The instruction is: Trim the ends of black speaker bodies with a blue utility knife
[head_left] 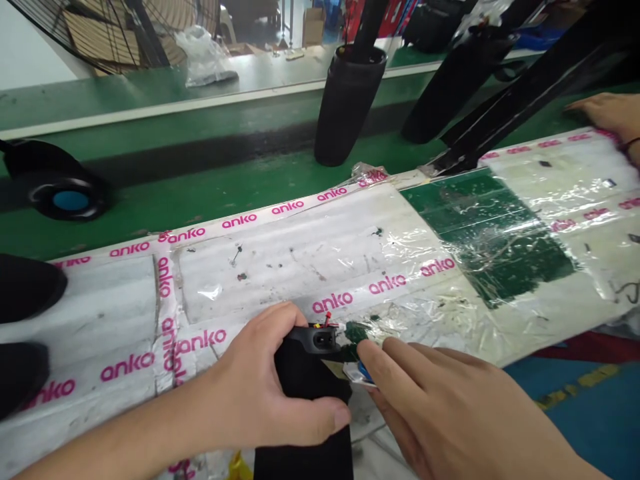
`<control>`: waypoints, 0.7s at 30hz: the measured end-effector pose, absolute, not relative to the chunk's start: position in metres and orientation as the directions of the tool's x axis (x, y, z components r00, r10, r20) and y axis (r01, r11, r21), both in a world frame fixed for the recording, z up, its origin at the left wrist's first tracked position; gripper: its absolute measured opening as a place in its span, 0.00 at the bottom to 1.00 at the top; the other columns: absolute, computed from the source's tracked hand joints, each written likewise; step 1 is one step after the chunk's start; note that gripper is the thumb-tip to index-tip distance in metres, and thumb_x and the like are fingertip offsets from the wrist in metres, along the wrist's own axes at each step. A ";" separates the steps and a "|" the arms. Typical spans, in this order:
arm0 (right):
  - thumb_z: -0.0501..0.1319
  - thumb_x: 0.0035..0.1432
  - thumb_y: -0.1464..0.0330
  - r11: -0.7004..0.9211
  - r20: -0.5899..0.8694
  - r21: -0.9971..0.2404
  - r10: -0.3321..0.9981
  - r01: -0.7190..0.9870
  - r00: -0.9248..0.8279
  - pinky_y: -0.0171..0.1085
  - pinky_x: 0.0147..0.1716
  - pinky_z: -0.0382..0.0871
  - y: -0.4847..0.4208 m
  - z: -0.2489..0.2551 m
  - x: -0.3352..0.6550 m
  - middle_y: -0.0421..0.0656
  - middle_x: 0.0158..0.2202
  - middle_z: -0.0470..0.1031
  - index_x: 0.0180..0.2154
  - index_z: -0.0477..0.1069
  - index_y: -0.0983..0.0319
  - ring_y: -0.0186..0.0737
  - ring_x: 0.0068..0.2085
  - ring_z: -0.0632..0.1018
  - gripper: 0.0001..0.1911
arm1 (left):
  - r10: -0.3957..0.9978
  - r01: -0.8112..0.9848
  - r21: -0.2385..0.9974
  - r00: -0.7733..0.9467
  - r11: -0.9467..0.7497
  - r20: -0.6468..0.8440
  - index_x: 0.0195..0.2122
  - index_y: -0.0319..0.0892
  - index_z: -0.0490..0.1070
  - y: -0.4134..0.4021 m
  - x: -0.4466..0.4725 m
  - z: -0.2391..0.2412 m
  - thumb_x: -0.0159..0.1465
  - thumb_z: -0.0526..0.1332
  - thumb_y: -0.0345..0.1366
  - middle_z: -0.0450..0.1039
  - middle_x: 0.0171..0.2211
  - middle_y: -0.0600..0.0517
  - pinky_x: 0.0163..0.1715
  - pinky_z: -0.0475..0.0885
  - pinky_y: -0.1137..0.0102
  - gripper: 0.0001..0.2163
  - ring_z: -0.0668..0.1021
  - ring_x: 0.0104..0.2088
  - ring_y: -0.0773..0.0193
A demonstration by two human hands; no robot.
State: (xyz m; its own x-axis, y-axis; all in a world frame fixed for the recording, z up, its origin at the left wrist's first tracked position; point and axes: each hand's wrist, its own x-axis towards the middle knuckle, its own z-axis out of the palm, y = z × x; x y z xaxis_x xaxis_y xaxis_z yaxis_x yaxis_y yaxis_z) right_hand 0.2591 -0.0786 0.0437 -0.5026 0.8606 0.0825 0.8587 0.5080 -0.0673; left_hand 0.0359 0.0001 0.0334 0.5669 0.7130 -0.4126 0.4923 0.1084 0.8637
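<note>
My left hand (285,393) wraps around a black fabric-covered speaker housing (305,377) at the bottom middle. At its top a moulded black piece with a small socket (323,340) faces up, and short red and yellow wires (326,321) stick out behind it. My right hand (440,400) is closed at the housing's right end, fingers pressed together. Under its fingertips shows a bit of a blue and silvery part (361,375); most of it is hidden, so I cannot make out what it is.
Pink "anko" tape lines the covered bench (280,267). Beyond lies a green belt (210,183) with black cylinders (350,107) and a blue-centred round end (70,200). Black rounded ends (25,287) jut in at left. Another person's hand (610,117) rests at far right.
</note>
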 end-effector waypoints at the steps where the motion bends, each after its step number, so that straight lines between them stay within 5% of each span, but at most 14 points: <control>1: 0.51 0.55 0.79 0.508 0.078 -0.066 0.861 0.859 -0.503 0.39 0.18 0.63 -0.078 0.042 0.259 0.37 0.27 0.72 0.47 0.62 0.59 0.40 0.21 0.76 0.19 | 0.714 0.488 0.867 0.572 0.100 -0.404 0.32 0.45 0.63 0.000 0.036 0.033 0.47 0.75 0.45 0.65 0.31 0.55 0.29 0.63 0.70 0.22 0.67 0.33 0.61; 21: 0.59 0.39 0.79 0.541 -0.058 -0.097 0.835 0.835 -0.547 0.41 0.18 0.40 -0.056 0.066 0.253 0.33 0.18 0.68 0.34 0.61 0.54 0.42 0.12 0.69 0.20 | 0.703 0.490 0.871 0.629 -0.028 -0.332 0.28 0.45 0.59 0.006 0.042 0.043 0.49 0.73 0.42 0.62 0.29 0.57 0.29 0.61 0.68 0.20 0.67 0.30 0.62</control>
